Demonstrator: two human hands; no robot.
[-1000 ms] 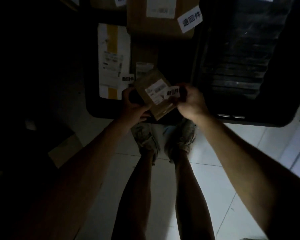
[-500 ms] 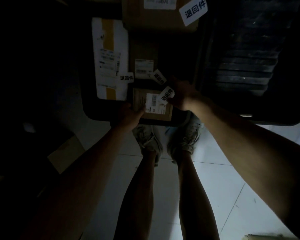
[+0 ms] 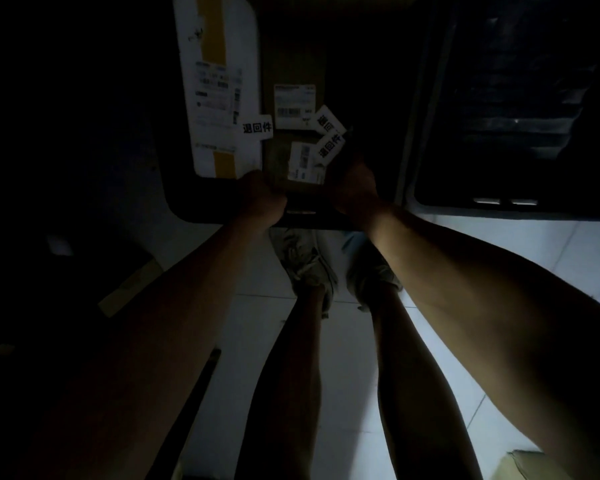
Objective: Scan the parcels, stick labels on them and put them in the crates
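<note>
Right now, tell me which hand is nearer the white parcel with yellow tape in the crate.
Left. The left hand sits just below the white parcel's near corner, at the small brown parcel. The right hand is beyond that brown parcel, farther away.

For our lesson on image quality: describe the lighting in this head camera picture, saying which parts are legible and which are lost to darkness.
Head view: very dim; the left side is almost black. The white labels on the small parcel and the white parcel stand out, though their fine print is blurred. The floor tiles at right catch pale light. Both hands, left hand and right hand, are in shadow.
</note>
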